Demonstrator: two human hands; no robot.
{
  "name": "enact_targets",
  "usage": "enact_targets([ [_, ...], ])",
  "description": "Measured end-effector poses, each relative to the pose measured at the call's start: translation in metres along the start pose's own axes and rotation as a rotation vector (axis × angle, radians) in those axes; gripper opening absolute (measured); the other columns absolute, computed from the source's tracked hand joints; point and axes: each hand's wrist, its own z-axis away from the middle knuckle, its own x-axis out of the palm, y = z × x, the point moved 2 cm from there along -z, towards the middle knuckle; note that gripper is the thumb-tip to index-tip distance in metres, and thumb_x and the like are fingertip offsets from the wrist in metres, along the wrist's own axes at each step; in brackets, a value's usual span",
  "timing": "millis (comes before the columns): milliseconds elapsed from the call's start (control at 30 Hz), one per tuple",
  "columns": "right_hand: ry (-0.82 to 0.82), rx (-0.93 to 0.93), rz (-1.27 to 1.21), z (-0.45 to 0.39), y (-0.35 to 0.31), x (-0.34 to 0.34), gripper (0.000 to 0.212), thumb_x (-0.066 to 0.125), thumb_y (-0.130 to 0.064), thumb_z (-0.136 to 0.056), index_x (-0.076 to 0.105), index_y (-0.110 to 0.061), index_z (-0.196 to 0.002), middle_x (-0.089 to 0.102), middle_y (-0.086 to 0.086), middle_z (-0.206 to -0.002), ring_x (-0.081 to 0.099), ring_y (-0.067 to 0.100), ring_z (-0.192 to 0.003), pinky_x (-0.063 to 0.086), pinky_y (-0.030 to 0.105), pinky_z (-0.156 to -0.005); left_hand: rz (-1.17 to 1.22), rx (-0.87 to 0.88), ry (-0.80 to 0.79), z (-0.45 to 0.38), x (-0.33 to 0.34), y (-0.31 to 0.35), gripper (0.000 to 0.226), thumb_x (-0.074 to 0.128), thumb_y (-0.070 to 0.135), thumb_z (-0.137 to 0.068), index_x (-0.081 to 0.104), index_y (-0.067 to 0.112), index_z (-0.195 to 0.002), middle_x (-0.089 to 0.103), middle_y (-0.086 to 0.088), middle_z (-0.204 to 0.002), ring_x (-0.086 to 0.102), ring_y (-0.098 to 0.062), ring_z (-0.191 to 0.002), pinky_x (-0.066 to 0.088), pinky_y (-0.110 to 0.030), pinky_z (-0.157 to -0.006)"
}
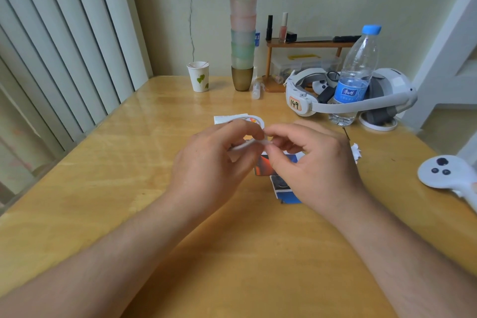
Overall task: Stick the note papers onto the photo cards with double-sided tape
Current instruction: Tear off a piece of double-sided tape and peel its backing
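- A white roll of double-sided tape (245, 146) sits above the wooden table (103, 175), held in the curled fingers of the left hand (214, 162); most of the roll is hidden behind those fingers.
- The right hand (309, 162) meets it from the right, thumb and forefinger pinched together on a small white end of tape at the roll's edge; the two hands touch at the fingertips.
- Directly under the hands lie the photo cards (263, 165), one orange and dark, one blue poking out below the right wrist; their far edges are covered by the hands.
- Just beyond the left hand's knuckles lies a white paper packet with a round printed label (232, 119), partly hidden.
- Right of the right hand, a scrap of crumpled white paper (356, 151) lies near it.
- Farther right, at the table's edge, rests a white controller (444, 170).
- Beyond the right hand stand a water bottle (353, 77) and a white headset (361, 93).
- Beyond the left hand, a paper cup (198, 76) and a tall stack of cups (242, 26) stand by the wall.
- Left of the left hand and toward the near edge, the tabletop shows bare wood.
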Motion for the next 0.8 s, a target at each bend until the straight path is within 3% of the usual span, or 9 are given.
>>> enact_targets([
  [133, -0.014, 0.022, 0.001, 0.0000, 0.0006, 0.0012, 0.014, 0.078, -0.005, -0.082, 0.076, -0.018, -0.082, 0.063, -0.010, -0.070, 0.061, 0.011, -0.068, 0.051, 0.026, -0.063, -0.078, -0.003, 0.017, 0.0014, -0.0006, 0.0025, 0.023, 0.065, 0.050, -0.088, 0.060, 0.049, -0.110, 0.064, 0.025, -0.086, 0.064, -0.010, -0.083, 0.057, -0.041, -0.068],
  [267, -0.044, 0.050, -0.013, 0.0006, 0.0012, 0.0022, 0.016, 0.076, -0.003, -0.085, 0.073, -0.018, -0.081, 0.061, -0.011, -0.073, 0.061, 0.011, -0.069, 0.047, 0.015, -0.063, -0.122, -0.007, 0.019, 0.0016, -0.0012, 0.0041, 0.019, 0.063, 0.050, -0.090, 0.059, 0.051, -0.109, 0.066, 0.022, -0.087, 0.064, -0.010, -0.083, 0.057, -0.041, -0.067],
  [467, -0.032, 0.063, -0.023, 0.0011, 0.0001, 0.0029, 0.017, 0.075, -0.004, -0.088, 0.071, -0.019, -0.083, 0.063, -0.009, -0.076, 0.063, 0.011, -0.069, 0.049, 0.021, -0.064, -0.228, -0.005, 0.009, -0.0001, -0.0030, 0.0030, 0.015, 0.063, 0.051, -0.098, 0.057, 0.052, -0.112, 0.068, 0.017, -0.094, 0.067, -0.006, -0.079, 0.055, -0.038, -0.064],
  [567, -0.022, 0.103, -0.054, 0.0018, 0.0001, 0.0032, 0.017, 0.077, -0.005, -0.087, 0.073, -0.020, -0.096, 0.066, -0.012, -0.076, 0.065, 0.009, -0.070, 0.052, 0.023, -0.066, -0.227, -0.015, 0.019, -0.0006, -0.0035, 0.0037, 0.013, 0.060, 0.052, -0.099, 0.056, 0.052, -0.111, 0.067, 0.017, -0.093, 0.066, -0.007, -0.078, 0.052, -0.034, -0.063],
  [667, -0.046, 0.108, -0.019, 0.0015, 0.0004, 0.0050, 0.036, 0.077, -0.008, -0.088, 0.070, -0.021, -0.120, 0.067, -0.014, -0.081, 0.063, 0.011, -0.073, 0.053, 0.024, -0.070, -0.267, 0.014, 0.027, -0.0005, -0.0040, 0.0041, 0.012, 0.056, 0.053, -0.099, 0.056, 0.050, -0.111, 0.066, 0.015, -0.090, 0.065, -0.011, -0.078, 0.051, -0.034, -0.060],
  [800, -0.038, 0.020, 0.037, 0.0011, 0.0010, 0.0049, 0.011, 0.076, -0.009, -0.090, 0.076, -0.019, -0.096, 0.063, -0.007, -0.080, 0.060, 0.013, -0.068, 0.051, 0.030, -0.064, -0.294, 0.022, 0.027, 0.0002, -0.0034, 0.0043, 0.013, 0.055, 0.056, -0.098, 0.060, 0.049, -0.108, 0.067, 0.017, -0.092, 0.065, -0.012, -0.077, 0.052, -0.034, -0.059],
])
